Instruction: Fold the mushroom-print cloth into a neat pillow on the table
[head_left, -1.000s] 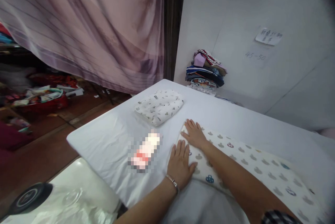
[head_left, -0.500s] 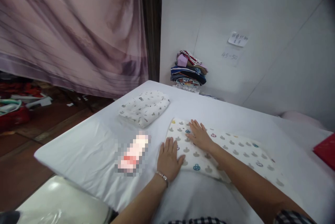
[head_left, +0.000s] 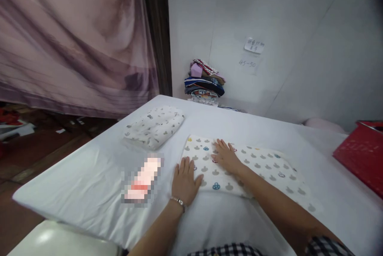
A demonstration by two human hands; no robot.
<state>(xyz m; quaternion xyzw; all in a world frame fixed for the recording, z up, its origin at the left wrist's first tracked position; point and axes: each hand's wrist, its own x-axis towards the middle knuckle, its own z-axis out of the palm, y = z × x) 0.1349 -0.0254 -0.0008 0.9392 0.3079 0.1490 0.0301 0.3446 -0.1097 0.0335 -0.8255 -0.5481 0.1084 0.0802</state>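
A white cloth printed with grey, blue and yellow shapes lies flat on the white-covered table. My left hand, a bracelet at its wrist, rests palm down at the cloth's left edge with fingers stretched out. Farther up and to the right, my right hand lies flat on the same cloth, fingers apart. Neither hand grips anything. A folded white patterned cloth sits toward the far left of the table. Left of my left hand is a blurred-out pinkish item.
A stack of folded clothes stands by the wall behind the table. On the right is a red box or bag. A pink curtain hangs at the left, and a pale seat-like surface is at the lower left.
The view has turned a little to the right, so more of the red object shows. Both hands remain at about the same places on the cloth.
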